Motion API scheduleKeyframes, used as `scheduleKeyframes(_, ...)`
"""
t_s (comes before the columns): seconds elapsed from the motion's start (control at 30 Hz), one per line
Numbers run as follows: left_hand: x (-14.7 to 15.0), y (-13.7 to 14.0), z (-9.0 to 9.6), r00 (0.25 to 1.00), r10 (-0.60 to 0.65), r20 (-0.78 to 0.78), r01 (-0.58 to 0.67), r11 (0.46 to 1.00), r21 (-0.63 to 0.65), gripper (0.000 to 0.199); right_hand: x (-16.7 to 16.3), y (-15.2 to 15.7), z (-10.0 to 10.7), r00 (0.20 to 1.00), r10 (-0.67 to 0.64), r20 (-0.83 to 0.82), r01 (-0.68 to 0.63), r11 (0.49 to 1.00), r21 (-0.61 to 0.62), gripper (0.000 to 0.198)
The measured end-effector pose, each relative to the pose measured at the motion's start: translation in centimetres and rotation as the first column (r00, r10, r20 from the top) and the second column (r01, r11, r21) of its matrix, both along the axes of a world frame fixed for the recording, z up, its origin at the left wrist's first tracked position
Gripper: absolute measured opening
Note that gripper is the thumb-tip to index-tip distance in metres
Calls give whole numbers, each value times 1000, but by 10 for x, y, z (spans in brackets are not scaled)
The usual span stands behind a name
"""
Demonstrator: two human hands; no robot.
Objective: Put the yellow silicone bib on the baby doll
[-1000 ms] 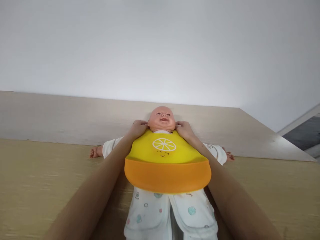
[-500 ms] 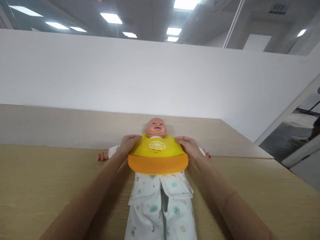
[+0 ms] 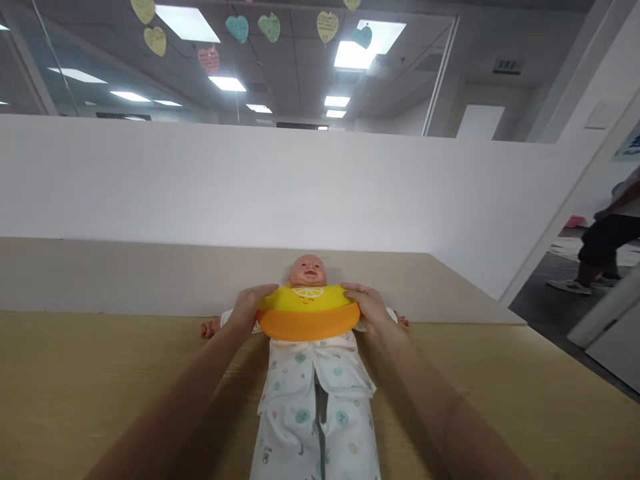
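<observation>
Along the rear edge of the wood-grained table [image 3: 100,373], a paler strip [image 3: 125,277] is meeting a white partition [image 3: 200,187], and heart-shaped notes [image 3: 155,41] are showing against the glass [image 3: 295,80] above. Left of centre, one arm of the baby doll [image 3: 295,373] is stretching sideways, close to the seam between strip and front surface. Beside that arm, the person's left hand [image 3: 249,306] is gripping one side of the yellow-and-orange bib [image 3: 309,313], its fingertips bending over the upper edge. The bib is spanning the doll's chest below the chin, its orange pocket facing the front and its printed lemon slice showing only partly; I can't tell whether its underside is touching the clothes. The doll is lying on its back, its head pointing towards the rear edge and its patterned trousers [image 3: 345,433] running towards the front. At the bib's other side, the right hand [image 3: 367,303] is gripping likewise, fingers closing on the yellow rim. Past the table's right edge, another person [image 3: 607,227] in dark shorts is showing through a doorway, partly out of view.
</observation>
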State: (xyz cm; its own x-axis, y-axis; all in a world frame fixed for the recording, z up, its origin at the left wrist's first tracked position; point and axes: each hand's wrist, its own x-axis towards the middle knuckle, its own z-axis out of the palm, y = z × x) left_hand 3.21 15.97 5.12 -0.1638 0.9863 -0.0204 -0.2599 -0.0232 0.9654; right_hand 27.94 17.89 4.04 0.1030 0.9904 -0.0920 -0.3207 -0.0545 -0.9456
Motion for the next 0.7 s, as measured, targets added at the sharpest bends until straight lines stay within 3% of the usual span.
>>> scheduleKeyframes(0.13, 2, 12, -7, 999, 32, -35, -31, 999, 35, 32, -1, 10, -3, 998, -55, 30, 55, 998, 16, 23)
scheduleKeyframes(0.3, 3, 14, -21, 993, -31, -112, 25, 998, -54, 32, -4, 16, -22, 993, -81, 88, 80, 997, 15, 18)
scheduleKeyframes(0.37, 0, 13, -22, 987, -35, -156, 35, 999, -6, 37, -1, 17, -27, 988, -80, 134, 75, 996, 44, 18)
scheduleKeyframes(0.43, -7, 9, -24, 972, -1, -234, 23, 996, 90, 42, 7, 17, -28, 951, -97, 293, 56, 988, 144, 20)
scheduleKeyframes(0.47, -12, 6, -26, 953, 32, -303, 11, 991, 137, 42, 14, 15, -29, 900, -128, 417, 42, 977, 210, 22)
scheduleKeyframes(0.53, -26, -2, -35, 849, 135, -510, -17, 973, 229, 41, 30, 9, -31, 695, -226, 683, 1, 950, 313, 29)
scheduleKeyframes(0.63, -49, -13, -54, 512, 337, -791, 51, 907, 419, 36, 53, -3, -35, 276, -296, 914, -124, 932, 340, 33)
scheduleKeyframes(0.7, -60, -16, -66, 320, 438, -840, 193, 838, 510, 32, 61, -10, -39, 76, -294, 953, -226, 925, 304, 31)
